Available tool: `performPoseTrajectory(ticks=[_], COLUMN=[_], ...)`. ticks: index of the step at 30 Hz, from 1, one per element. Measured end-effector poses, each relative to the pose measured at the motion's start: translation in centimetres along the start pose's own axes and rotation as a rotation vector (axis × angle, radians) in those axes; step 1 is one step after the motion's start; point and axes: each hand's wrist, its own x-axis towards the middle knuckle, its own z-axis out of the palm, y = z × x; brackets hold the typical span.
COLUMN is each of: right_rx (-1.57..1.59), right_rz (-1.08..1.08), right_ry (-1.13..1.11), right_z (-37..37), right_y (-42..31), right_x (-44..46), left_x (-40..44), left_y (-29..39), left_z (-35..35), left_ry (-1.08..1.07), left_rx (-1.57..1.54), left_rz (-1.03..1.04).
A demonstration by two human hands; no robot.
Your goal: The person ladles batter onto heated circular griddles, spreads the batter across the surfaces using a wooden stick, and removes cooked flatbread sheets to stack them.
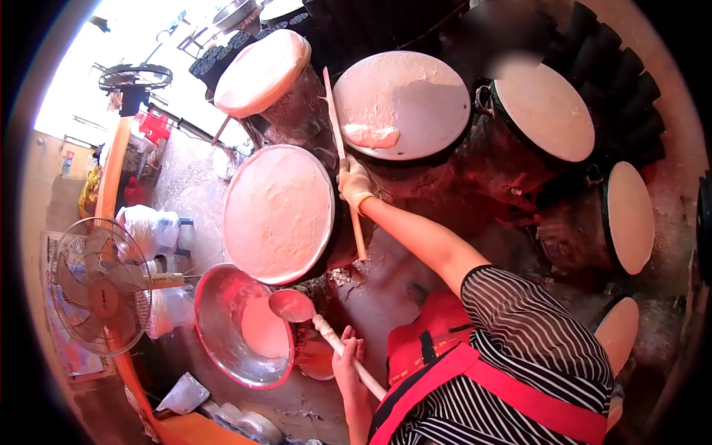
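Observation:
My right hand (356,183), in a pale glove, grips a long wooden stick (360,239). The stick's upper, flatter part lies along the left edge of a round griddle (434,111). Pale batter is spread over part of that griddle, and a thicker lump of batter (371,136) sits near its lower left rim. My left hand (347,362) is closed around the handle of a ladle (292,305). The ladle's bowl hangs over the right rim of a metal basin (210,330), which holds pale batter (265,326).
A batter-covered griddle (278,211) stands between the basin and the stick. Other round griddles (545,111) (630,219) on drum-like stands curve around to the right, and another pale-topped drum (263,72) stands at upper left. A fan (102,288) stands at left.

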Motion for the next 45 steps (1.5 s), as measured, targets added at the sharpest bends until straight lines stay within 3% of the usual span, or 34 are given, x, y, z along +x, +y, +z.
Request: performPoseTrajectory(ticks=[1, 4, 6, 10, 13, 18, 20, 22, 28, 31, 32, 34, 35, 38, 40, 41, 45], right_rx=[-0.073, 0.091, 0.259, 0.515, 0.465, 0.717, 0.345, 0.293, 0.385, 0.515, 0.381, 0.187, 0.128, -0.011, 0.115, 0.024, 0.118], right_rz=[0.008, 0.066, 0.202, 0.314, 0.324, 0.318, 0.219, 0.242, 0.389, 0.346, 0.379, 0.238, 0.288, 0.243, 0.285, 0.167, 0.224], right_ry=[0.056, 0.094, 0.027, -0.071, -0.043, -0.025, -0.288, -0.443, -0.334, -0.291, -0.260, -0.618, -0.682, -0.507, -0.572, -0.578, -0.456], right_z=[0.2, -2.3, -7.7, -15.9, -20.3, -17.4, -17.6, -22.1, -35.5, -33.9, -32.8, -34.4, -35.9, -40.7, -43.5, -43.8, -42.5], right_y=[0.1, 3.8, 0.4, 0.8, 0.0, -3.7, -2.4, -1.6, -0.9, -2.4, -3.6, -2.3, -1.9, -0.6, -1.8, -1.5, -3.5], right_x=[-0.4, -4.7, -10.6, -13.6, -12.4, -10.0, -10.5, -11.4, -7.2, -5.0, -5.4, -5.0, -4.3, 0.0, 3.4, 5.7, 10.8], left_x=[-0.2, -0.3, -0.1, 0.2, 0.6, 0.1, 0.1, -0.2, 0.3, 0.1, 0.0, -0.3, -0.5, -0.7, -0.7, -0.6, -0.8], left_y=[-0.3, -1.0, -1.4, -2.0, -2.7, -2.5, -2.6, -1.9, -2.6, -2.7, -2.5, -2.2, -2.2, -2.7, -3.5, -3.7, -4.1], left_z=[-0.6, -1.0, -0.8, 0.7, 1.6, 4.8, 6.5, 8.7, 13.2, 16.6, 17.9, 20.0, 20.8, 22.8, 23.5, 23.8, 24.5], left_ry=[-0.010, -0.013, -0.037, -0.093, -0.122, -0.181, -0.182, -0.197, -0.226, -0.218, -0.226, -0.235, -0.239, -0.210, -0.198, -0.196, -0.171], left_rx=[-0.004, -0.029, -0.039, -0.042, -0.046, -0.081, -0.089, -0.080, -0.039, 0.001, 0.006, 0.019, 0.015, 0.038, -0.008, -0.028, -0.058], left_rz=[-0.005, -0.028, -0.037, -0.063, -0.094, -0.079, -0.053, -0.024, -0.042, -0.018, -0.023, -0.039, -0.025, 0.031, 0.012, 0.007, -0.027])
